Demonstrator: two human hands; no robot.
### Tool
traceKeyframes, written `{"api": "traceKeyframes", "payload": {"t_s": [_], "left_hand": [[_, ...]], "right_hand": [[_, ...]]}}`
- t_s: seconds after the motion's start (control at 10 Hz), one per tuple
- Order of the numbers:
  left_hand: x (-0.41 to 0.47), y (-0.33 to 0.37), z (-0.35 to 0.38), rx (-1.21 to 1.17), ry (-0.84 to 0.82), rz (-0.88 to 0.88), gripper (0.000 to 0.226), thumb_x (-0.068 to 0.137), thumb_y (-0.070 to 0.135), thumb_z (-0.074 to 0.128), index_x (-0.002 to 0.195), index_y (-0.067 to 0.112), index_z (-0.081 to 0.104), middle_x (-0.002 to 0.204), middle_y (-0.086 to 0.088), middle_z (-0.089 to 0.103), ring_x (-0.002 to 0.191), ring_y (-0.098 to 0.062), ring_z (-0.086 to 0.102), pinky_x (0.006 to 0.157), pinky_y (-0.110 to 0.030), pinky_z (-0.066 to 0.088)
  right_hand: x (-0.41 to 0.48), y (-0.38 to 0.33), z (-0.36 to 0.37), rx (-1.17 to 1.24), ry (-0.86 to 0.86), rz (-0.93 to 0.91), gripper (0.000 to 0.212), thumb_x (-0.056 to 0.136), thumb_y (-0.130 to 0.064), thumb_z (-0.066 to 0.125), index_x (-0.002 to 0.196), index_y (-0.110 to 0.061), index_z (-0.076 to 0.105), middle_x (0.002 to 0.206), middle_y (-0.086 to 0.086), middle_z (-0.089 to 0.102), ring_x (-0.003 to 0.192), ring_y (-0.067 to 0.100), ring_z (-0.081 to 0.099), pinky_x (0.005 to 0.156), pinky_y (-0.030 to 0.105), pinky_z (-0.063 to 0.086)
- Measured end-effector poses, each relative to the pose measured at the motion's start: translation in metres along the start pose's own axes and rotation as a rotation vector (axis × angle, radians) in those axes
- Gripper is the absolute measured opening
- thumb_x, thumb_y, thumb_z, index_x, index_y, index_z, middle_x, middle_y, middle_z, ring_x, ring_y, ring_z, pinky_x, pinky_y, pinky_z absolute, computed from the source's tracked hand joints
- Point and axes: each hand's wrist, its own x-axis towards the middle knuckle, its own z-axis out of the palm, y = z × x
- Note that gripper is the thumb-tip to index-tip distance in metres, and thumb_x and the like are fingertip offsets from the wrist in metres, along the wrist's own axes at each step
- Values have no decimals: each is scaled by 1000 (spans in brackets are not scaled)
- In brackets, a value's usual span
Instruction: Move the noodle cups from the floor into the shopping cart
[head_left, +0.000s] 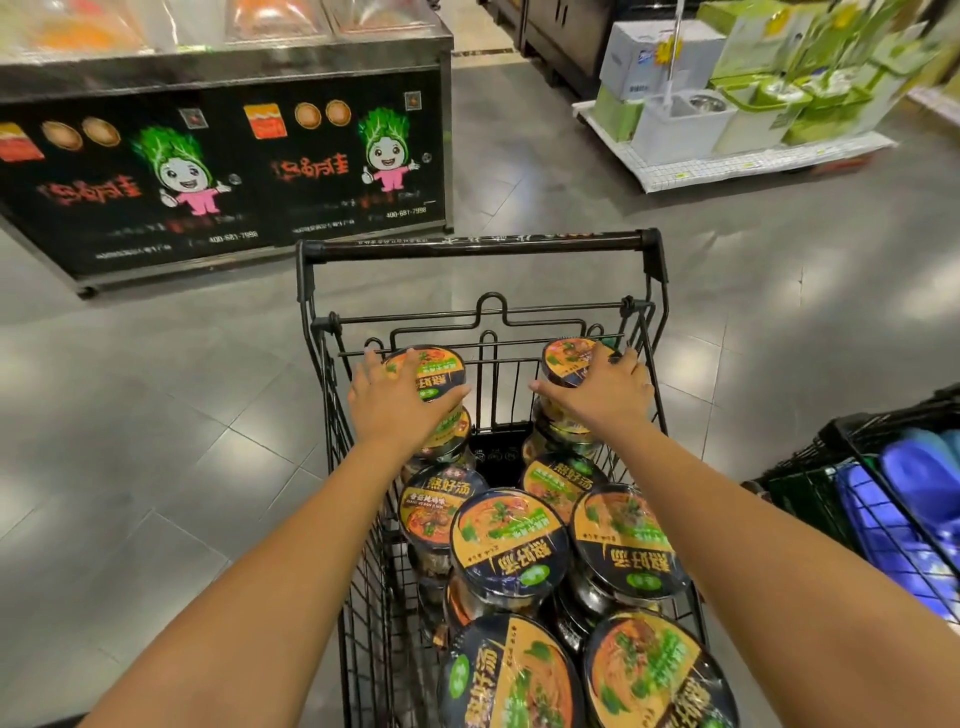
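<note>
A black wire shopping cart (483, 244) stands in front of me, its basket full of several noodle cups with black and orange lids. My left hand (387, 402) grips one noodle cup (434, 371) from above at the far left of the basket, on top of another cup. My right hand (605, 392) grips a second noodle cup (569, 361) at the far right, also on a stack. Nearer me lie more cups, such as one in the middle (509, 540). No cups show on the floor.
A black freezer chest (223, 171) with cartoon graphics stands ahead on the left. A white pallet of green and white boxed goods (748, 109) sits at the back right. Another black basket with blue items (904, 499) is at my right. Grey tiled floor surrounds the cart.
</note>
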Motion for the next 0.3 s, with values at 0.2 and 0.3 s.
{"api": "traceKeyframes", "payload": {"t_s": [0.2,0.3], "left_hand": [[-47,-3,-17,-3,12,-42,98,72,89,30,153,34,19,159,-23,6,145,-42,7,116,-53,14],[-73,-5,-22,-18,44,-62,94,77,86,32,153,32,19,160,-22,5,145,-43,8,115,-52,15]], "right_hand": [[-45,-6,-9,15,29,-117,108,73,-79,55,151,-13,19,153,25,22,139,43,23,111,52,26],[-70,-13,-12,-5,40,-219,99,77,-77,52,147,-12,25,149,24,30,135,42,31,106,49,34]]}}
